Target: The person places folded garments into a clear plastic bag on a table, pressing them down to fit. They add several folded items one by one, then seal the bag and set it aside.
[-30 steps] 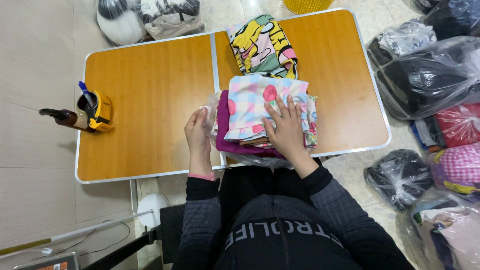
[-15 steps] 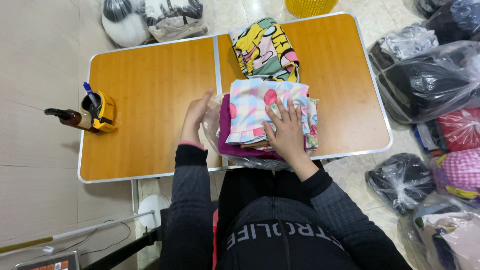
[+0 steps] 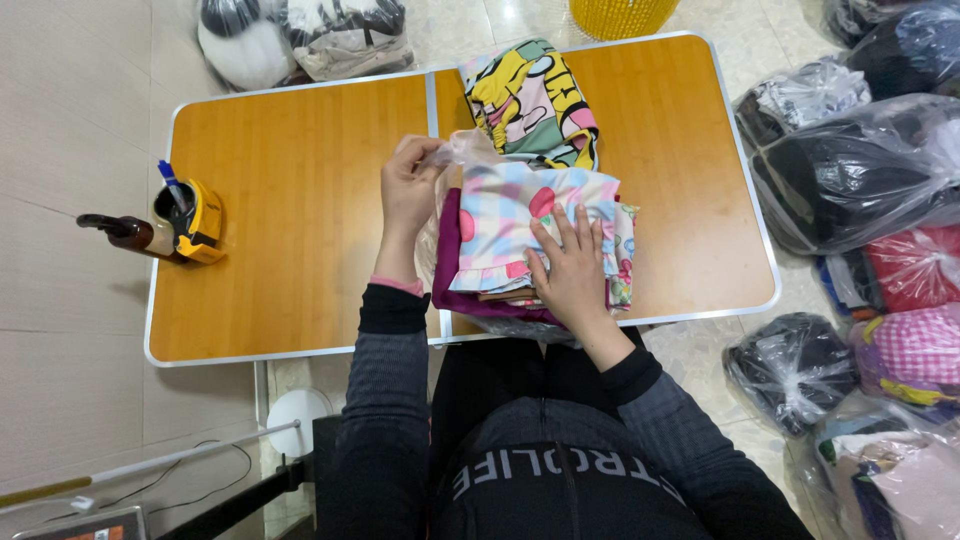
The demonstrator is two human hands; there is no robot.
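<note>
Orange wooden folding table [image 3: 300, 200] is bearing a stack of folded patterned clothes [image 3: 530, 235]; right hand [image 3: 570, 270] is pressing flat, unclenched, on it, while left hand [image 3: 408, 190] is pinching the clear plastic bag [image 3: 460, 150].

Before you stands a folding table [image 3: 300, 200] with a wood-grain orange top and a pale metal rim, a seam running down its middle. At the left of the frame, a yellow holder [image 3: 200, 222] with a blue pen [image 3: 170, 182] sits on it, a dark brown bottle [image 3: 125, 232] just beside. At the upper centre lies a cartoon-print garment [image 3: 530, 100]. Below it, at the near edge, rests a stack of folded clothes [image 3: 530, 245] on clear plastic.
</note>
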